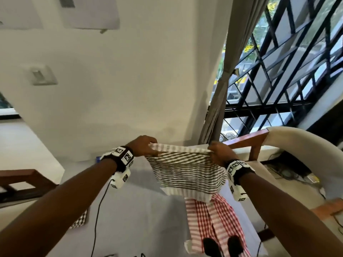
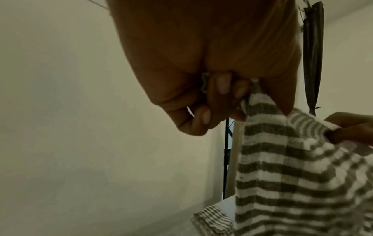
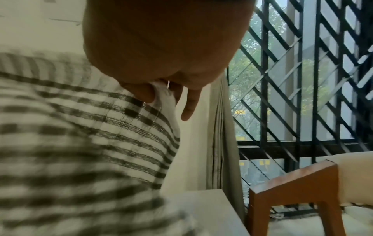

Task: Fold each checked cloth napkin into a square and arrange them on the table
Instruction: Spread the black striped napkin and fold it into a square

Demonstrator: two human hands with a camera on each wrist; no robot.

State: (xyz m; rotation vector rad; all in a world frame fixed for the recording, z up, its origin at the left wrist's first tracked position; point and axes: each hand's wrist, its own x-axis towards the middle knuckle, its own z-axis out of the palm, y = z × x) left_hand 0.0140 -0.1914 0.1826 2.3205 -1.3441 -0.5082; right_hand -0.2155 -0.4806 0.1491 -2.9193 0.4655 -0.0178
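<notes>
A grey-and-white checked napkin [image 1: 187, 173] hangs in the air above the white table [image 1: 141, 216], stretched between my two hands. My left hand [image 1: 146, 145] pinches its upper left corner, my right hand [image 1: 218, 152] its upper right corner. In the left wrist view the curled fingers [image 2: 218, 89] clamp the grey cloth [image 2: 292, 175], and the right hand [image 2: 351, 127] shows at the far edge. The right wrist view shows the thumb and fingers [image 3: 141, 92] gripping the napkin [image 3: 80, 135]. A red-and-white checked napkin [image 1: 215, 223] lies crumpled on the table below. A black-and-white checked napkin [image 1: 80, 220] lies partly hidden under my left forearm.
A wooden chair with a pale cushion [image 1: 289, 143] stands to the right of the table, beside a barred window [image 1: 297, 62] and a grey curtain [image 1: 222, 80]. Another wooden chair [image 1: 22, 182] is at the left. A black cable [image 1: 96, 219] runs across the table.
</notes>
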